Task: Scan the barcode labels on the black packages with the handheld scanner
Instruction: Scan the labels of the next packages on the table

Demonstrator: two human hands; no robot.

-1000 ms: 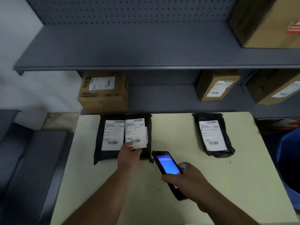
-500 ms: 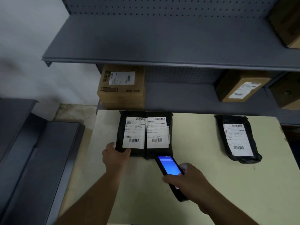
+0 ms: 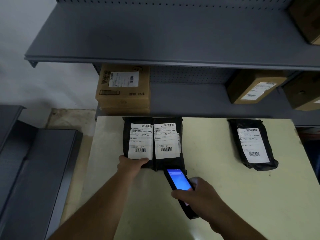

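Two black packages lie side by side at the table's far left, each with a white barcode label: the left package [image 3: 127,135] and the right package [image 3: 168,164]. My left hand [image 3: 130,164] grips the near edge of the left package, thumb on its label. My right hand [image 3: 197,194] holds the handheld scanner [image 3: 179,181], screen lit blue, its top end touching or just over the near edge of the right package. A third black package [image 3: 256,163] with a label lies apart at the table's right.
The pale yellow table [image 3: 225,196] stands against grey metal shelving [image 3: 173,40]. Cardboard boxes sit on the lower shelf: one [image 3: 123,89] behind the two packages, others [image 3: 254,89] to the right. A grey bench or cabinet [image 3: 34,170] is at the left.
My left hand shifted from the right package's label to the near edge of the left package. The scanner's top moved up to the right package's near edge. The view turned left.
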